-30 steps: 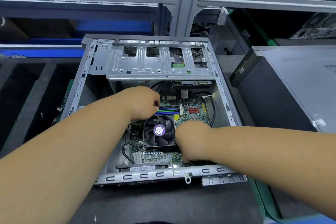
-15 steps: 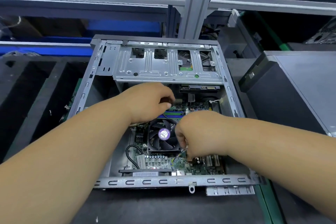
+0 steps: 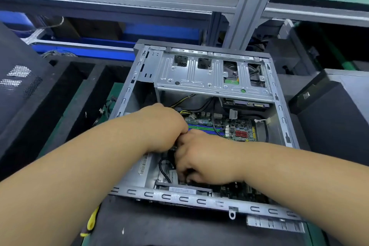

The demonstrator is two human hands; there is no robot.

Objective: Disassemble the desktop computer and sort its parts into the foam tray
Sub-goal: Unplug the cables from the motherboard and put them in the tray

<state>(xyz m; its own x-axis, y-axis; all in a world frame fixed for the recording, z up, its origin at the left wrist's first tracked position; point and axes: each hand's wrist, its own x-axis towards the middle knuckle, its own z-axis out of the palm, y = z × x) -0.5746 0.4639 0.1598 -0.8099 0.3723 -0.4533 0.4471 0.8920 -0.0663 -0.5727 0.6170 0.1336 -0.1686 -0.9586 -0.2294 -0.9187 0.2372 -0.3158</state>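
Observation:
The open grey computer case (image 3: 199, 198) lies flat in front of me, with its green motherboard (image 3: 235, 132) showing at the right. Both hands reach inside, side by side over the CPU cooler, which they cover almost fully. My left hand (image 3: 163, 126) sits at the cooler's far left with its fingers curled under. My right hand (image 3: 203, 160) touches it, fingers curled down at the cooler's near edge. The black foam tray (image 3: 65, 94) stands to the left of the case.
A metal drive cage (image 3: 199, 80) spans the far end of the case. A black cable (image 3: 164, 171) loops beside the cooler. Loose wires (image 3: 107, 106) lie left of the case. A dark case (image 3: 339, 110) stands right, a black perforated panel (image 3: 18, 86) at left.
My right hand has moved left onto the cooler and my left hand has come down beside it, so the fan is now hidden. My head has shifted, and the case sits further right in view.

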